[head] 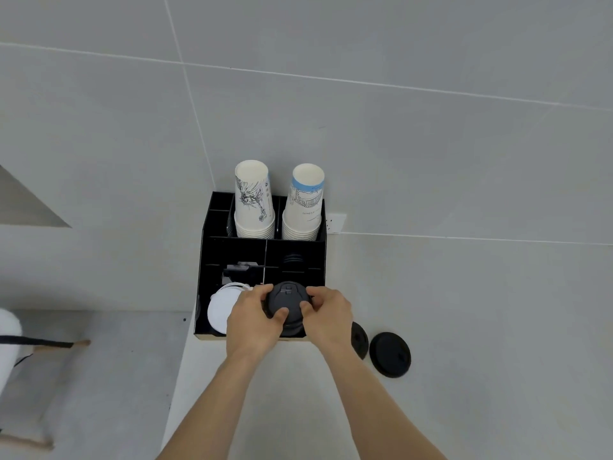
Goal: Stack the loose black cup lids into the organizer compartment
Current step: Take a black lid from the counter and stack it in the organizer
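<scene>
A black organizer [204, 260] stands against the wall on a pale counter. Over its front right compartment I hold a stack of black cup lids [288, 298] with both hands: my left hand [253, 318] grips its left side, my right hand [326, 315] its right side, thumbs on top. Two loose black lids lie on the counter to the right of the organizer: one [360, 340] partly hidden behind my right wrist, the other [390, 354] fully in view. More black lids [293, 259] sit in a compartment behind.
White lids [219, 308] fill the front left compartment. Two stacks of upturned paper cups [253, 202] [303, 207] stand in the back compartments. A wall socket [335, 223] is behind the organizer. The counter's left edge drops to a grey floor with a white object [8, 343].
</scene>
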Action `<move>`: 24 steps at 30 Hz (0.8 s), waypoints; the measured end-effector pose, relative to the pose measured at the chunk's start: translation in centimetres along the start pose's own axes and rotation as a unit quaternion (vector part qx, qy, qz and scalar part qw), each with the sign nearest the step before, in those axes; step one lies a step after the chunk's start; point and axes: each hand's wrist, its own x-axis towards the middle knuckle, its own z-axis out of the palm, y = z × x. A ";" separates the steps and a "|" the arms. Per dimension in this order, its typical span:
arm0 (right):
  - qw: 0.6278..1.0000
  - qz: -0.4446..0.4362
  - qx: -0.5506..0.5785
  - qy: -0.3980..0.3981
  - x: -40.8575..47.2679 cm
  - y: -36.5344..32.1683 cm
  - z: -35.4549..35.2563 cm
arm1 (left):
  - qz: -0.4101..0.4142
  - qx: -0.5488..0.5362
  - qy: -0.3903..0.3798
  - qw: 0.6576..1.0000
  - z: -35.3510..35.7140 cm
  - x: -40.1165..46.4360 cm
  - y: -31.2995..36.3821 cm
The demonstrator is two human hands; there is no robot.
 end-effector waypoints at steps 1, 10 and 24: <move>1.000 0.004 -0.005 -0.006 0.0 0.2 0.3 | -0.008 0.000 -0.005 1.000 0.2 0.1 -0.3; 1.000 0.025 -0.004 -0.005 1.3 2.0 1.6 | -0.013 -0.003 -0.011 1.000 1.5 0.6 -1.3; 0.995 -0.004 -0.095 -0.017 2.3 3.0 2.3 | -0.012 0.059 -0.033 0.998 1.3 1.1 -0.7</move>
